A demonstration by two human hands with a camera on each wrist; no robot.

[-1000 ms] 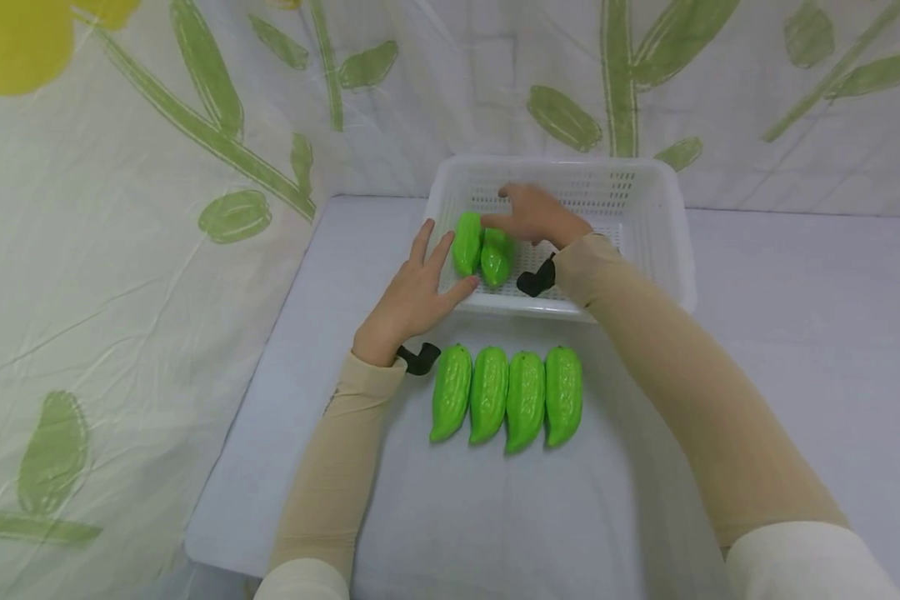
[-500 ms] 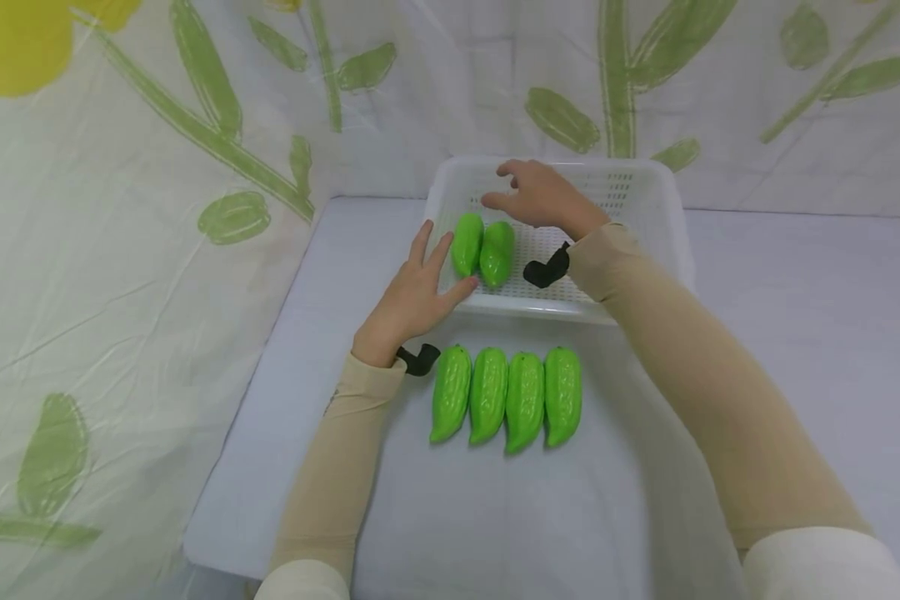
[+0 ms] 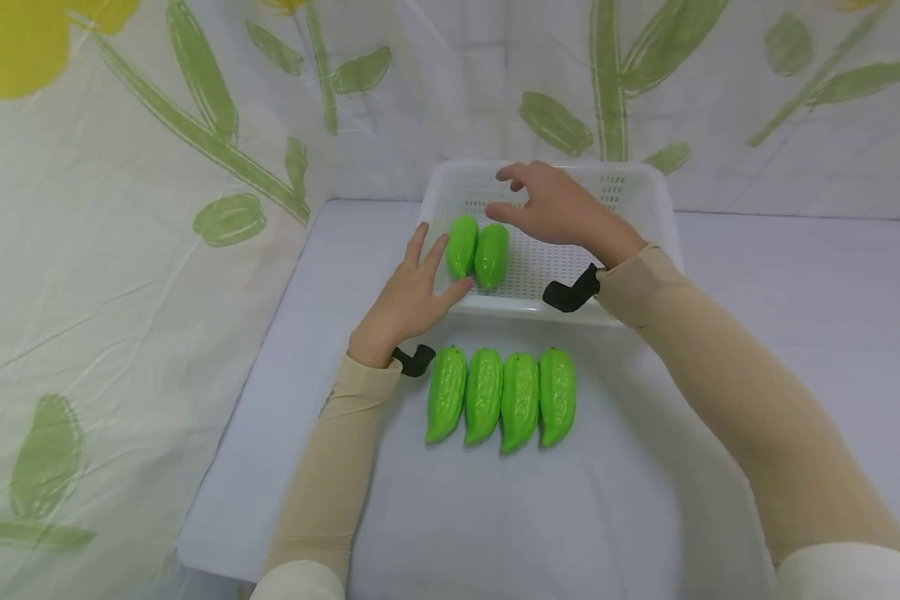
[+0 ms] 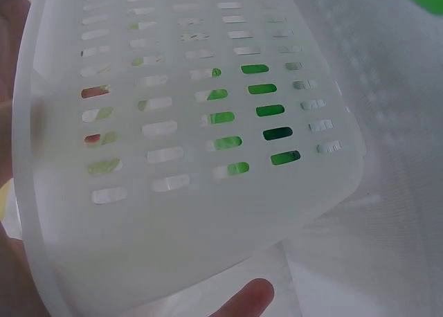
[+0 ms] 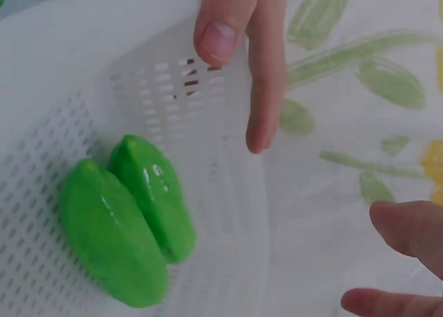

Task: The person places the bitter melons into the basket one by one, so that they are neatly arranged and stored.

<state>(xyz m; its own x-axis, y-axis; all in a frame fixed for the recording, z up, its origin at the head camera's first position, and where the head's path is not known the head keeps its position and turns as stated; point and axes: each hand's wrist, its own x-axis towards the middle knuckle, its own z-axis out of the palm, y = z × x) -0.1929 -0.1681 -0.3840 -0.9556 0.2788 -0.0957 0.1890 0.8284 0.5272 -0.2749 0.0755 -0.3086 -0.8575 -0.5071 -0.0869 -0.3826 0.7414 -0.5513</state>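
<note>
Two glossy green bitter melons, apparently imitation, lie side by side in the left end of a white perforated plastic basket (image 3: 525, 308): the left melon (image 3: 462, 247) and the right melon (image 3: 492, 257). My left hand (image 3: 405, 304) lies at the basket's left front corner with fingers spread along the rim; its thumb (image 4: 249, 300) shows low in the left wrist view. Above the basket hovers my right hand (image 3: 558, 204), fingers loosely bent and holding nothing, apart from both melons (image 5: 111, 234). Several more bitter melons (image 3: 484, 396) lie in a row before the basket.
The basket stands at the back of a white-covered table (image 3: 780, 333), close to a hanging cloth (image 3: 450, 100) printed with green leaves. Black curved pieces (image 3: 572, 289) sit at both wrists.
My right hand has drawn away from the right melon in the basket, rising and then shifting a little rightward. That melon rolled slightly and lies still beside the other. The left hand stays put.
</note>
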